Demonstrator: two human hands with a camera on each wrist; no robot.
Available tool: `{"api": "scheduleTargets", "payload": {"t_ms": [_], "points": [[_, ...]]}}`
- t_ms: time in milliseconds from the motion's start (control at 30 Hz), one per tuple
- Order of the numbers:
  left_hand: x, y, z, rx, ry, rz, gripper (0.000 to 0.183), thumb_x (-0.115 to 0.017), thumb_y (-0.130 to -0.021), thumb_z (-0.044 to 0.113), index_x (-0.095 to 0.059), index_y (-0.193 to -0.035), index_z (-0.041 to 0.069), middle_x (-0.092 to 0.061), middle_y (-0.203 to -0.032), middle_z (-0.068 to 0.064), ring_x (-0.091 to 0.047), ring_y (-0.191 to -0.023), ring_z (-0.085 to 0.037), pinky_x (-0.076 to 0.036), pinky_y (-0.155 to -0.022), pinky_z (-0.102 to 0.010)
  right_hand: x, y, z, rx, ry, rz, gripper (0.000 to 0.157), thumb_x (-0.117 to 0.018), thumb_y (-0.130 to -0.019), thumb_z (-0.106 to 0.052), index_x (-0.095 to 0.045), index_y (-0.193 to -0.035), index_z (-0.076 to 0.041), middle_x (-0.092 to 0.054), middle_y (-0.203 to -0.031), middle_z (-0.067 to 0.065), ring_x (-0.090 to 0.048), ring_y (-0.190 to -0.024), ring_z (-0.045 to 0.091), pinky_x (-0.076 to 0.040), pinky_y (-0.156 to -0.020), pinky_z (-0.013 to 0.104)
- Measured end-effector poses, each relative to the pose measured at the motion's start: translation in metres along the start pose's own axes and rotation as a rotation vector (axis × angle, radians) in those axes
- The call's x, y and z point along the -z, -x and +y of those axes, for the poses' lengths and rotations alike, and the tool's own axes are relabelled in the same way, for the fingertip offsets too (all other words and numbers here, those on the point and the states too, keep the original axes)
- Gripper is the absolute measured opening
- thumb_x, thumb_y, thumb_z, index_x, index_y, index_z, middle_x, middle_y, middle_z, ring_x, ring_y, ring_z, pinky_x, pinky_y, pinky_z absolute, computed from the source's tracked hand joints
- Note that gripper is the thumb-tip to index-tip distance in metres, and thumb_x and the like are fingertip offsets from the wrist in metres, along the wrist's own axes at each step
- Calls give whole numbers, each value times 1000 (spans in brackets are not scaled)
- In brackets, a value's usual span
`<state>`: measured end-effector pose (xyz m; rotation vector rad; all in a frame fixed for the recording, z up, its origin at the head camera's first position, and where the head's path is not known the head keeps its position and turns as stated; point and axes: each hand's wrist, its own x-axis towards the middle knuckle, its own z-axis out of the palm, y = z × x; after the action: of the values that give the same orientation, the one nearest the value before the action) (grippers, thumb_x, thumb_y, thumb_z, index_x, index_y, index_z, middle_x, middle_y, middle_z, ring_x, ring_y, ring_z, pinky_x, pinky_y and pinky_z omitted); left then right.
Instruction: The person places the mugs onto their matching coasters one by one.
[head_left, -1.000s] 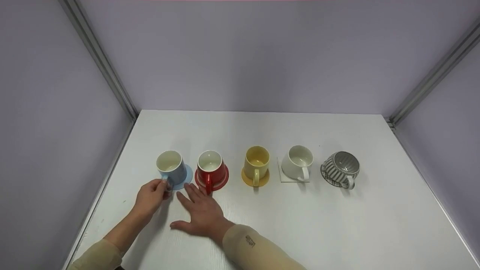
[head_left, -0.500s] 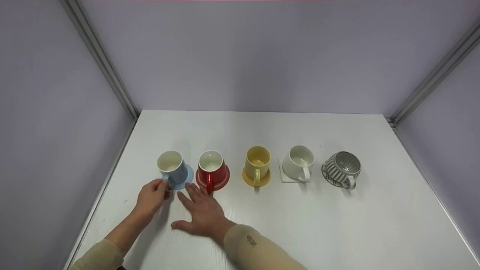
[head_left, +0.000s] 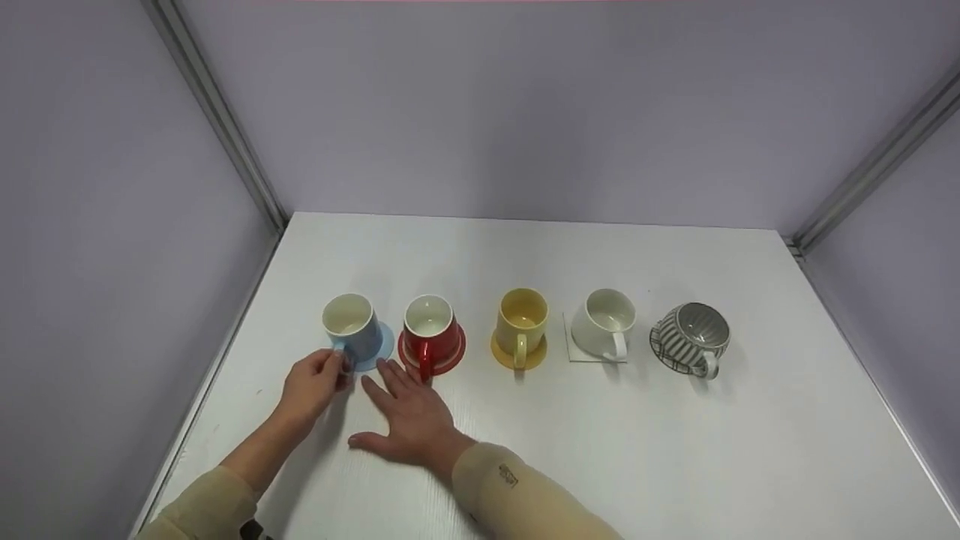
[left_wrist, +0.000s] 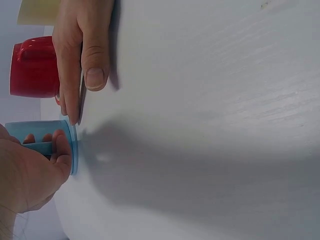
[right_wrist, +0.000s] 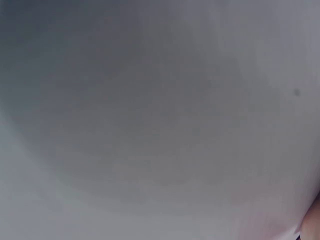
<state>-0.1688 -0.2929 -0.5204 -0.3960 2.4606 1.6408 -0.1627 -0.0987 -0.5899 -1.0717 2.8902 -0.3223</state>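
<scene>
A light blue mug [head_left: 363,339] stands on a blue coaster [head_left: 386,345] at the left end of a row of mugs. My left hand [head_left: 311,386] grips its handle, thumb and fingers curled round it in the left wrist view. My right hand [head_left: 414,424] lies spread with straight fingers, the fingertips at the blue coaster's edge and near the red coaster [head_left: 460,352]. On that red coaster stands a red mug [head_left: 442,343], its handle facing my right fingers. The right wrist view holds mostly blurred white table and a sliver of skin at the lower right.
Further right along the white table [head_left: 675,450] stand a yellow mug [head_left: 510,337] on a yellow coaster [head_left: 497,354], a white mug [head_left: 589,330] on a square white coaster [head_left: 574,351], and a striped mug [head_left: 679,337] on a patterned coaster [head_left: 664,358]. Grey walls [head_left: 525,112] enclose the table.
The whole head view has shifted a little, so everything sits slightly further right. Hands and mugs keep their places relative to one another.
</scene>
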Motion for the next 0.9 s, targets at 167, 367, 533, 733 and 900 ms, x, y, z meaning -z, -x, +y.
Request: {"api": "scheduleTargets", "payload": {"t_ms": [167, 367, 533, 733, 900], "points": [[-2, -1, 1, 12, 0, 7, 38, -43, -115, 26, -65, -121, -5, -67, -112, -19, -62, -99, -24, -53, -80, -27, -3, -1, 3, 7, 2, 1, 93, -23, -96, -87, -27, -170, -30, -14, -177, 1, -11, -163, 20, -26, -126, 44], [-7, -3, 0, 21, 18, 17, 40, -43, -116, 27, -63, -125, -6, -66, -114, -21, -63, -100, -25, -55, -81, -28, -7, 1, 6, 19, 11, 13, 93, -20, -97, -86, -24, -171, -30, -14, -178, 3, -10, -163, 21, -24, -127, 44], [-12, -3, 1, 27, 12, 13, 44, -44, -115, 29, -59, -137, -6, -65, -124, -24, -65, -110, -30, -57, -87, -32, -5, 5, 10, 45, 8, 42, 89, -24, -100, -82, -27, -170, -26, -19, -177, 5, -14, -163, 22, -24, -127, 41], [-16, -5, 8, 21, -27, 14, 51, -46, -114, 35, -53, -147, -3, -63, -130, -25, -66, -111, -33, -56, -83, -32, 0, 10, 14, 44, -24, 20, 86, -23, -103, -78, -25, -170, -24, -17, -177, 3, -12, -163, 22, -16, -129, 40], [-8, -10, 17, 19, -117, 21, 59, -44, -114, 40, -46, -154, -3, -57, -144, -26, -64, -122, -36, -55, -98, -44, 8, 18, 14, 80, -71, -9, 86, -25, -103, -77, -25, -171, -23, -17, -177, 5, -13, -163, 23, -14, -129, 40]]}}
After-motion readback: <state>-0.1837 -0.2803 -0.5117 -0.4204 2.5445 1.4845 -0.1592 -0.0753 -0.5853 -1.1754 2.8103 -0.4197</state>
